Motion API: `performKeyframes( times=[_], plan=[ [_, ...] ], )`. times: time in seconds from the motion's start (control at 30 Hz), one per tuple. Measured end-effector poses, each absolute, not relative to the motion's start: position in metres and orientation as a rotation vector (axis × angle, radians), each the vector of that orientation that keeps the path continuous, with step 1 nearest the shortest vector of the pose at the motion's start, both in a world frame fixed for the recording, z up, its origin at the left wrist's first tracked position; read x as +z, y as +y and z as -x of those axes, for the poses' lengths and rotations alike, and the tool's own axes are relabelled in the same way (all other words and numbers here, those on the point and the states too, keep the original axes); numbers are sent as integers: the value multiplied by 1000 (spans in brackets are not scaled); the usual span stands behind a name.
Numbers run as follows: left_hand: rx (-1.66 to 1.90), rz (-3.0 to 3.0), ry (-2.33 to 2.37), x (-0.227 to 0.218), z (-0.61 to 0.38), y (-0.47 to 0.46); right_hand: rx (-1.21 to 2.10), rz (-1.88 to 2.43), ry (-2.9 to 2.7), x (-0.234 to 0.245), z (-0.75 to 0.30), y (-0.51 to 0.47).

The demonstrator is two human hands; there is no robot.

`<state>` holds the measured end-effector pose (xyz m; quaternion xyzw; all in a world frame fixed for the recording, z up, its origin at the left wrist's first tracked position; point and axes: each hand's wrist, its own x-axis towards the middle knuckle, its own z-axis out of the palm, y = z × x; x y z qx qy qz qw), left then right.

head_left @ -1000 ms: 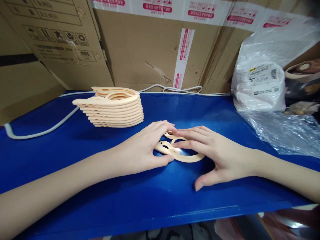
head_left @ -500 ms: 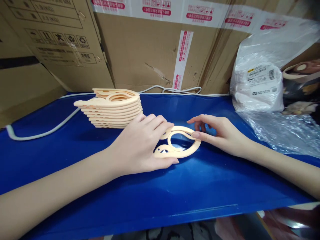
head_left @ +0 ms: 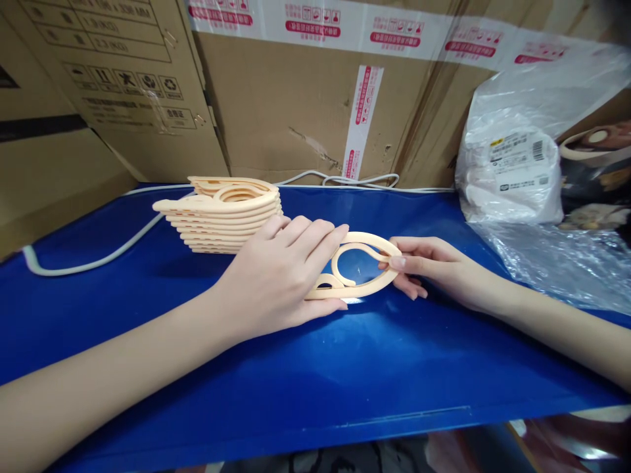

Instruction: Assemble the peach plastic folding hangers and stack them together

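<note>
A cream plastic folding hanger [head_left: 367,289], folded into a teardrop with a curved hook inside, is held just above the blue table surface. My left hand [head_left: 280,276] grips its left end, fingers over the far side and thumb along the near edge, hiding that end. At the right tip, my right hand [head_left: 419,263] pinches the hanger between thumb and fingers. Behind my left hand stands a neat stack of matching cream hangers [head_left: 221,220], partly covered by my fingers.
Cardboard boxes [head_left: 296,98] wall off the back of the blue table [head_left: 296,387]. A white cable [head_left: 98,266] runs along the rear and left. At the right lie a clear plastic bag with white labelled contents [head_left: 517,171] and loose plastic film [head_left: 552,263].
My right hand has shifted its fingers under the hanger's right tip and now pinches it more fully. The hanger has tilted and moved slightly right. The camera view has shifted a little.
</note>
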<state>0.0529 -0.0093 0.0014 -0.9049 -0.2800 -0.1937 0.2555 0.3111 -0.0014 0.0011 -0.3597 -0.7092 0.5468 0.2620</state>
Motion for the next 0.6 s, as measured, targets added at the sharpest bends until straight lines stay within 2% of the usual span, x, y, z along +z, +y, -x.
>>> performKeyframes(
  times=[0.17,0.23,0.43,0.6],
  plan=[
    [-596,2500,-806,16,-52,-15,1411,882,-1926,0,-313,0],
    [-644,2495,-836,33,-47,-16,1231,894,-1993,1,-315,2],
    [-778,2489,-1073,92,3,3,371,969,-2543,11,-316,6],
    [-673,2486,-1392,108,54,34,227,960,-2734,9,-316,8]
  ],
)
